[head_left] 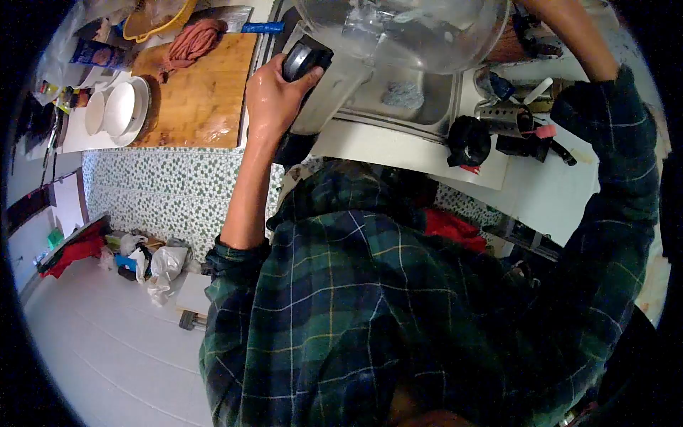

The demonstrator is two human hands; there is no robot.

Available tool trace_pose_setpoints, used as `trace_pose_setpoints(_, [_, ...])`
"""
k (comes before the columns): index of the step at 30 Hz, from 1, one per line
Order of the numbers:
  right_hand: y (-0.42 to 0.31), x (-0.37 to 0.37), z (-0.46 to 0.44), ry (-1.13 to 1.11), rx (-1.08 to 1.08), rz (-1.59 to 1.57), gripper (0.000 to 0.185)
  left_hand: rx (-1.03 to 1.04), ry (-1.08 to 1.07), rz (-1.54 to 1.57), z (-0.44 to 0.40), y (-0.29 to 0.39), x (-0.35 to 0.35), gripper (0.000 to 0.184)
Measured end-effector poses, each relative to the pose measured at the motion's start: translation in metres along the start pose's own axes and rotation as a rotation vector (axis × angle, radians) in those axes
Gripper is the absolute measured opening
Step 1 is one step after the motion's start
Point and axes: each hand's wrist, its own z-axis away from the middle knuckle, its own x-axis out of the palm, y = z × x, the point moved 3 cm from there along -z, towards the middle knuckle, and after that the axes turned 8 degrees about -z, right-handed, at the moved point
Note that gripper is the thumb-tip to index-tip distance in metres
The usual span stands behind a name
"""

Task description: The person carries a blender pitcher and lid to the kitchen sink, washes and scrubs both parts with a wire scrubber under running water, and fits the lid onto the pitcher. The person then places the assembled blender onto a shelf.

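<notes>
At eleven o'clock, your left hand [274,98] has its grip clamped around the black part [307,57] of a clear container [331,92]. Toward one o'clock, a large transparent bowl [455,44] hangs over the sink [435,110]. Your right forearm [573,34] exits above two o'clock; its grip I cannot tell.

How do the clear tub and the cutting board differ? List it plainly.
Look: the clear tub is see-through, while the cutting board is opaque brown.
Shape: the tub's outline is rounded; the board is flat with straight edges.
Place: the tub overlaps the sink in view; the board lies left of it, with a reddish cloth on top.
</notes>
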Motion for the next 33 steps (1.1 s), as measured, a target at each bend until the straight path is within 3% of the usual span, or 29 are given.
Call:
trace_pose_setpoints(2, [0.028, 0.006, 0.0, 0.023, 0.002, -0.036, 0.048, 0.019, -0.016, 0.175, 0.005, 0.003, -0.009, 0.03])
trace_pose_setpoints(7, [0.146, 0.051, 0.0, 0.054, 0.04, -0.175, 0.047, -0.053, -0.045, 0.213, 0.01, -0.005, -0.015, 0.029])
trace_pose_setpoints(13, [0.26, 0.189, -0.022, -0.021, -0.027, -0.136, 0.037, -0.084, 0.01, 0.208, 0.036, -0.001, -0.042, 0.029])
trace_pose_setpoints(16, [0.282, 0.294, -0.071, -0.015, -0.414, 0.04, 0.035, -0.209, 0.038, 0.242, 0.046, -0.008, -0.048, 0.03])
trace_pose_setpoints(18, [0.283, 0.369, -0.087, 0.023, -0.926, 0.005, 0.026, -0.174, 0.042, 0.219, 0.048, -0.007, -0.049, 0.03])
trace_pose_setpoints(20, [0.261, 0.417, -0.103, -0.058, -0.265, -0.857, 0.021, -0.141, 0.047, 0.196, 0.045, -0.003, -0.049, 0.029])
trace_pose_setpoints(21, [0.232, 0.44, -0.093, -0.094, 0.317, -1.337, 0.02, -0.15, 0.043, 0.176, 0.043, -0.001, -0.049, 0.029])
trace_pose_setpoints(25, [0.188, 0.478, -0.095, -0.251, 0.51, -1.674, 0.028, -0.132, 0.043, 0.098, 0.034, 0.007, -0.037, 0.029])
trace_pose_setpoints(27, [0.21, 0.503, -0.107, -0.091, 0.361, -1.425, 0.037, -0.141, 0.016, 0.149, 0.028, 0.012, -0.033, 0.028])
trace_pose_setpoints(28, [0.217, 0.517, -0.111, -0.1, 0.368, -1.44, 0.037, -0.247, -0.025, 0.09, 0.026, 0.01, -0.033, 0.029])
trace_pose_setpoints(31, [0.232, 0.527, -0.129, 0.112, 0.094, -0.042, 0.049, -0.277, -0.052, 0.003, 0.018, 0.02, -0.028, 0.03])
trace_pose_setpoints(33, [0.194, 0.505, -0.095, 0.115, 0.069, 0.024, 0.046, -0.241, -0.066, -0.01, 0.017, 0.025, -0.025, 0.033])
